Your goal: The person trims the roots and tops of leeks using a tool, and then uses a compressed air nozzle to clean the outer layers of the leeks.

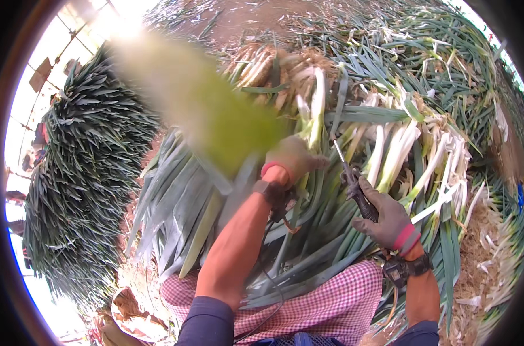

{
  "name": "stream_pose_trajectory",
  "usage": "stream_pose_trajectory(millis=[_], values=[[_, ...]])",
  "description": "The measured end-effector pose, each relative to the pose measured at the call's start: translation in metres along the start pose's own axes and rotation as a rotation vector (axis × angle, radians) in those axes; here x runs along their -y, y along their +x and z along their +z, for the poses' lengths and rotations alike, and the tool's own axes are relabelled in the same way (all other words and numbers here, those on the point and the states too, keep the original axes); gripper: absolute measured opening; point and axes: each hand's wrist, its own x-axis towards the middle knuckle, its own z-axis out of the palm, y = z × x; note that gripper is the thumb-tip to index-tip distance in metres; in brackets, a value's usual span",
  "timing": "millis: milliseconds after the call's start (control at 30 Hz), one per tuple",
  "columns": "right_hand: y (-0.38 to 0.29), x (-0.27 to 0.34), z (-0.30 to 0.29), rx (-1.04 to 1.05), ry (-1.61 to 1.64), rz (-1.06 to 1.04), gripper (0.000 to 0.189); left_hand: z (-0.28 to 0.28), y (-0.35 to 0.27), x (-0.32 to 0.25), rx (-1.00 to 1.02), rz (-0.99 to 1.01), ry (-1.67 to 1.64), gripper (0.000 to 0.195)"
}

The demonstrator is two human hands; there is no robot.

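My left hand (294,158), in a grey glove with a red cuff, is among the leeks at the middle. An upright leek stalk (317,108) rises just beyond its fingers; whether the hand grips it is unclear. My right hand (387,218), gloved alike, is closed around the black handle of an apparent air blow gun (362,201). Its thin metal nozzle points up and left, near the stalk. Leek leaves (184,203) spread below both hands and across my checkered lap cloth (322,298). A strongly blurred, pale-to-green piece (218,108), apparently leek, crosses the upper left, partly covering the view.
A tall bank of dark green leaves (89,181) stands at left. Leeks with white stems (396,151) lie to the right, and rooted ones (262,65) beyond. Loose leaf trimmings (417,56) heap at upper right. Peelings (482,246) cover the ground at right.
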Motion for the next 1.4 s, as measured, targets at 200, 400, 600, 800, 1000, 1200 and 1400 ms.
stream_pose_trajectory(millis=[200, 400, 600, 800, 1000, 1200, 1400], values=[[-0.034, 0.0, -0.003, 0.038, 0.193, 0.001, 0.095, 0.027, -0.011, -0.027, -0.023, -0.035, 0.117, 0.057], [-0.021, 0.01, 0.011, 0.22, 0.045, 0.005, 0.094, 0.057, -0.013, 0.022, -0.007, -0.146, -0.111, 0.06], [0.062, -0.004, 0.014, 0.129, -0.103, 0.09, 0.092, 0.063, -0.011, 0.034, 0.056, -0.214, -0.288, 0.057], [0.144, -0.013, 0.014, 0.033, -0.225, 0.098, 0.088, 0.068, -0.009, 0.047, 0.042, -0.21, -0.361, 0.056], [0.197, 0.003, 0.01, -0.098, -0.229, 0.151, 0.083, 0.067, -0.007, 0.051, 0.043, -0.139, -0.199, 0.054], [0.208, -0.014, 0.016, -0.047, -0.182, 0.175, 0.073, 0.064, -0.012, 0.047, 0.071, -0.132, -0.109, 0.05], [0.161, -0.005, 0.012, 0.02, -0.186, 0.129, 0.084, 0.073, -0.013, 0.058, 0.039, -0.138, -0.231, 0.046]])
